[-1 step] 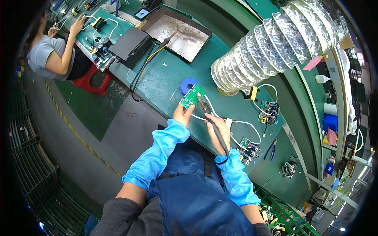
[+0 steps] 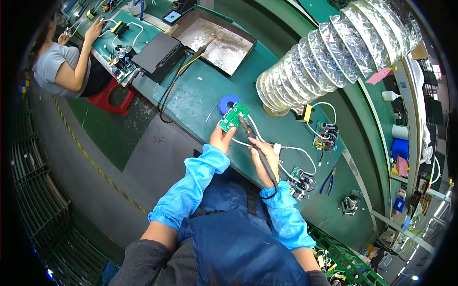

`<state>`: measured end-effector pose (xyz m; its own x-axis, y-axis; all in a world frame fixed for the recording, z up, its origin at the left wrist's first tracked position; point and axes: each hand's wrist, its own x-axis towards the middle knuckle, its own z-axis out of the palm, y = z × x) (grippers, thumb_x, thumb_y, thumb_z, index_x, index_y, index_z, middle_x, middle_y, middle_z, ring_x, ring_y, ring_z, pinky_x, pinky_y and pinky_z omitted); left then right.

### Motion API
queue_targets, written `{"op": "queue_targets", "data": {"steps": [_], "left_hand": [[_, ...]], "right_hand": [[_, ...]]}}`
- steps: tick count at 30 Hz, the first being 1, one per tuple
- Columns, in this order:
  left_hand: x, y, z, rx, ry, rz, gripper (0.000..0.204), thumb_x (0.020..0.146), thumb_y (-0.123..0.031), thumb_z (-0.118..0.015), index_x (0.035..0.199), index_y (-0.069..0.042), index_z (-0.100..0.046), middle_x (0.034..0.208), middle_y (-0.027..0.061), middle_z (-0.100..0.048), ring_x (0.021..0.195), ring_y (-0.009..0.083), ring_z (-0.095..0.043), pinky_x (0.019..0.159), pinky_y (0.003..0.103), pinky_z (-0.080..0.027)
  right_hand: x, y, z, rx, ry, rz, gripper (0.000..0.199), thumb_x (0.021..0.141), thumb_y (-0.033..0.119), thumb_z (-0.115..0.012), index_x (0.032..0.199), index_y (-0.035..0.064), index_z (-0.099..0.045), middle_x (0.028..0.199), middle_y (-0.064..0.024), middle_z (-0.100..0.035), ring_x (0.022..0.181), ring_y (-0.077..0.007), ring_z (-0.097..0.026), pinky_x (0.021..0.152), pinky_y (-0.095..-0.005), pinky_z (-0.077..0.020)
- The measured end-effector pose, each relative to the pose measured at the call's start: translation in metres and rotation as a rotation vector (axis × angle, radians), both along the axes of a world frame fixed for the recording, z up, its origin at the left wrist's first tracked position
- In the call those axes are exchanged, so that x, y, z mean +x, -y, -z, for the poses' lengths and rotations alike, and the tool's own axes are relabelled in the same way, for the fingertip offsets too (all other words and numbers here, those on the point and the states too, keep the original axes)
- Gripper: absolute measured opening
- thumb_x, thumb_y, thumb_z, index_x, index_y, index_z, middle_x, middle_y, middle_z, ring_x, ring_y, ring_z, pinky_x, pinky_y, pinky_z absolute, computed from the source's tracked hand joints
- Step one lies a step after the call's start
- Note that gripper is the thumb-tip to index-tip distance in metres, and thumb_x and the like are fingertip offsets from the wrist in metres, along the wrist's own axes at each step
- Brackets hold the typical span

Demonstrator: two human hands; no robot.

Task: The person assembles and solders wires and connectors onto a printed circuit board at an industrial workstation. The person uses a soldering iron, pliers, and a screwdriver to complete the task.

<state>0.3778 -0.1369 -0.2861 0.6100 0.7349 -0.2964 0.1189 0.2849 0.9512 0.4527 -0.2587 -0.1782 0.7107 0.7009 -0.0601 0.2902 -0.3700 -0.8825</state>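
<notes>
Pinched in my left hand is a small green circuit board, held by its near edge above the bench. My right hand grips a dark soldering iron, its tip at the right part of the board. Whether the tip touches the board I cannot tell for sure. Just behind the board lies a blue solder spool. White cables run from near the board to another populated circuit board on the bench, right of my right hand.
A translucent ribbed duct rises at the back right. Another soldering iron rests on a shallow metal tray beside a black box. Blue-handled pliers lie at right. A co-worker sits far left.
</notes>
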Motion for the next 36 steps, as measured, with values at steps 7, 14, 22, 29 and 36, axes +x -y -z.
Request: {"op": "queue_targets", "data": {"steps": [7, 14, 22, 29, 36], "left_hand": [[0.0, -0.001, -0.006, 0.005, -0.028, 0.064, 0.033, 0.085, -0.016, -0.056, 0.112, 0.001, -0.047, 0.1, 0.0065, -0.057, 0.092, 0.0125, -0.051, 0.084, 0.027, -0.039], [-0.002, -0.002, -0.007, -0.032, -0.019, 0.065, 0.032, 0.086, -0.015, -0.055, 0.112, 0.001, -0.046, 0.1, 0.0066, -0.057, 0.093, 0.0125, -0.051, 0.084, 0.027, -0.038], [-0.003, -0.001, 0.003, -0.047, -0.006, 0.072, 0.033, 0.086, -0.015, -0.055, 0.114, 0.001, -0.045, 0.103, 0.0067, -0.057, 0.095, 0.0129, -0.051, 0.086, 0.027, -0.038], [-0.004, -0.001, 0.0, -0.112, 0.05, 0.066, 0.035, 0.086, -0.015, -0.055, 0.115, 0.001, -0.044, 0.105, 0.0062, -0.055, 0.096, 0.0128, -0.05, 0.086, 0.027, -0.037], [0.0, -0.001, -0.004, -0.108, 0.047, 0.075, 0.034, 0.086, -0.014, -0.055, 0.115, 0.0, -0.044, 0.104, 0.0055, -0.056, 0.094, 0.0121, -0.05, 0.085, 0.027, -0.038]], "right_hand": [[0.018, 0.014, 0.005, 0.049, -0.109, -0.081, 0.025, 0.079, 0.007, -0.053, 0.103, 0.0058, -0.06, 0.085, -0.0079, -0.057, 0.08, -0.0184, -0.055, 0.073, -0.0275, -0.0423], [0.033, 0.023, 0.004, 0.088, -0.275, -0.089, 0.025, 0.079, 0.008, -0.051, 0.102, 0.0036, -0.06, 0.086, -0.0064, -0.055, 0.083, -0.0148, -0.054, 0.075, -0.0247, -0.0406], [0.053, 0.011, -0.006, 0.017, -0.439, -0.106, 0.026, 0.081, 0.006, -0.05, 0.105, 0.0038, -0.059, 0.089, -0.006, -0.057, 0.084, -0.0127, -0.054, 0.077, -0.0236, -0.0411], [0.093, 0.005, -0.018, -0.07, -0.554, -0.259, 0.027, 0.083, 0.01, -0.05, 0.107, 0.003, -0.058, 0.086, -0.003, -0.06, 0.086, -0.0096, -0.054, 0.08, -0.0227, -0.0411], [0.105, -0.007, -0.032, -0.126, -0.478, -0.36, 0.028, 0.082, 0.014, -0.051, 0.107, 0.0046, -0.058, 0.084, -0.0046, -0.06, 0.083, -0.0104, -0.054, 0.077, -0.0246, -0.0419]]}}
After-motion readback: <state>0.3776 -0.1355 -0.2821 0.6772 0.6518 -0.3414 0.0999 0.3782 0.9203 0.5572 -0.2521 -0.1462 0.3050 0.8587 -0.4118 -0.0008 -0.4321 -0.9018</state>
